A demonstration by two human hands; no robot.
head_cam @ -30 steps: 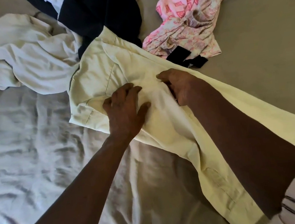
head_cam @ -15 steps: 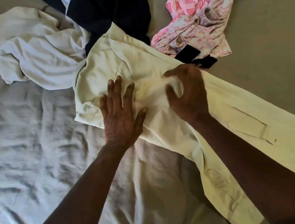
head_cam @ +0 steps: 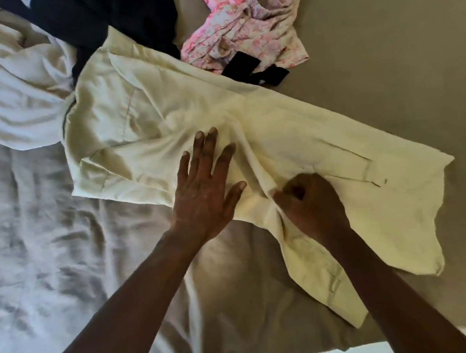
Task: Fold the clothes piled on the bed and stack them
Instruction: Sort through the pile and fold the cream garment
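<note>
My right hand point(head_cam: 308, 205) has come back toward me. Half a second ago it was clawed on the yellow shirt point(head_cam: 158, 103) up at its far edge, close to the black strap point(head_cam: 256, 69). Now it sits at the near edge, fingers curled and pinching a bunch of the cloth, with a raised ridge of fabric running up from it toward the middle of the shirt. My left hand point(head_cam: 207, 191) has stayed flat, fingers spread, palm pressing down just beside that ridge. It has slid a little along the shirt, away from the cuff end.

The shirt lies stretched slantwise across the bed point(head_cam: 390, 83). Its far end touches the dark garment point(head_cam: 123, 13), and the tail reaches the bed's edge in front of me. With my right arm out of the way, the sleeve with its buttoned slit now shows on the right side.

I judge I am still smoothing and drawing the cloth in rather than making a clean fold. One hand pins it while the other pulls a side toward the centre. The ridge will need flattening, or the fold will set crooked.

The white garment point(head_cam: 4, 95) on the left and the pink garment point(head_cam: 250, 18) at the top right are both still crumpled. I see no folded stack anywhere, so the task is at an early stage.
</note>
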